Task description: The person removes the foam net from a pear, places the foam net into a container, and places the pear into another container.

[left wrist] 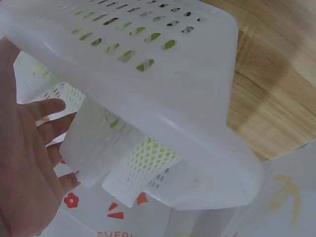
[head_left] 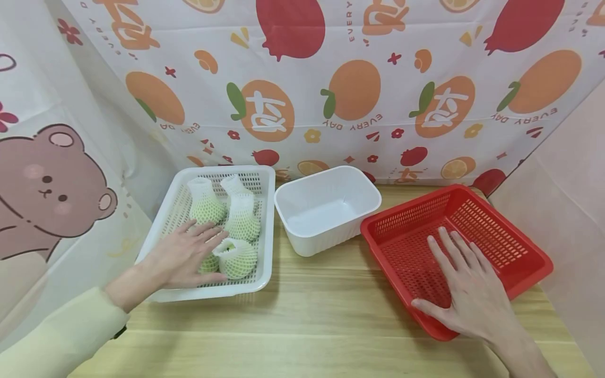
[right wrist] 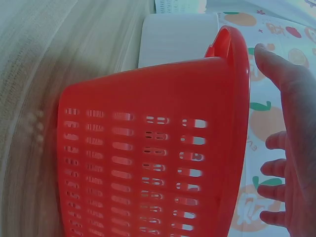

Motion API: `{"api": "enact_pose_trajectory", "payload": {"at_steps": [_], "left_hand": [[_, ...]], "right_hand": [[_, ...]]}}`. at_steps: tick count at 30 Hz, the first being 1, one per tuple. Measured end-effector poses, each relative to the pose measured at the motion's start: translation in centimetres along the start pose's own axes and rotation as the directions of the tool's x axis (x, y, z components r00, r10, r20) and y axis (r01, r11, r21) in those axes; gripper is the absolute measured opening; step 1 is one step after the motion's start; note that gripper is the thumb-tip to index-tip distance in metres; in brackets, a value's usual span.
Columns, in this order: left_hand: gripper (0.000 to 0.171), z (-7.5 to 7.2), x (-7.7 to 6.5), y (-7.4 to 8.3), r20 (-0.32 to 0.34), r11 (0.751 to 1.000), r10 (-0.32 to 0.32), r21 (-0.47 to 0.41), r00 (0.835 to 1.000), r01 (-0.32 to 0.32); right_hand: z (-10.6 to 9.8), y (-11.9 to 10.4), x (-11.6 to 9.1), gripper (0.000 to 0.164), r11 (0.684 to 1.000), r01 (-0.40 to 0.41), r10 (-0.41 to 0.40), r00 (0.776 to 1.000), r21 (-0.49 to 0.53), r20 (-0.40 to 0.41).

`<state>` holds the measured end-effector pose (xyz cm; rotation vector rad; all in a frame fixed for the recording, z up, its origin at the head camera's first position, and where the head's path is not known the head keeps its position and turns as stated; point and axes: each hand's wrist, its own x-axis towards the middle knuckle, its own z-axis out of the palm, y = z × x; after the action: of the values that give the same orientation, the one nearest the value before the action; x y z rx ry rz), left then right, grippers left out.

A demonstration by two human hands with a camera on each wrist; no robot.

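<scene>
My left hand (head_left: 191, 257) hovers palm down over the front left of a white slotted basket (head_left: 268, 236), fingers extended and holding nothing. Inside that basket lie several green fruits (head_left: 206, 210) in white foam net sleeves; one sleeved fruit (head_left: 238, 260) sits just beside the fingertips, another is partly hidden under the hand. In the left wrist view the fingers (left wrist: 49, 126) reach past the basket rim close to the foam sleeves (left wrist: 98, 143). My right hand (head_left: 472, 294) is spread over a red slotted basket (head_left: 402, 262), fingers straight with nothing in them. The red basket's inside shows no contents.
A deep white plastic bin (head_left: 326, 231) stands between the two baskets. All three containers rest on a wooden table (head_left: 302, 325). A fruit-printed cloth (head_left: 312, 126) hangs right behind them, and a bear-printed cloth (head_left: 61, 184) closes off the left side.
</scene>
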<state>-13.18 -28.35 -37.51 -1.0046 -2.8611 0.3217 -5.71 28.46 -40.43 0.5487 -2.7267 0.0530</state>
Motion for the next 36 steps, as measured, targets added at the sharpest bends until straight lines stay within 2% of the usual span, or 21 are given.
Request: {"api": "enact_pose_trajectory", "payload": {"at_steps": [10,16,36], "left_hand": [[0.089,0.1,1.5,0.6,0.021,0.995,0.101,0.012,0.995,-0.101],[0.089,0.1,2.6,0.8,0.058,0.988,0.149,0.025,0.987,-0.151],[0.092,0.6,5.4,1.3,0.171,0.955,0.281,0.051,0.944,-0.293]], "right_hand": [[0.3,-0.2,0.2,0.127,1.000,0.000,0.000,1.000,-0.004,0.027],[0.6,-0.1,0.2,0.128,1.000,0.019,-0.019,1.000,-0.010,0.016],[0.6,0.0,0.2,0.127,1.000,0.022,-0.022,1.000,-0.010,0.009]]}}
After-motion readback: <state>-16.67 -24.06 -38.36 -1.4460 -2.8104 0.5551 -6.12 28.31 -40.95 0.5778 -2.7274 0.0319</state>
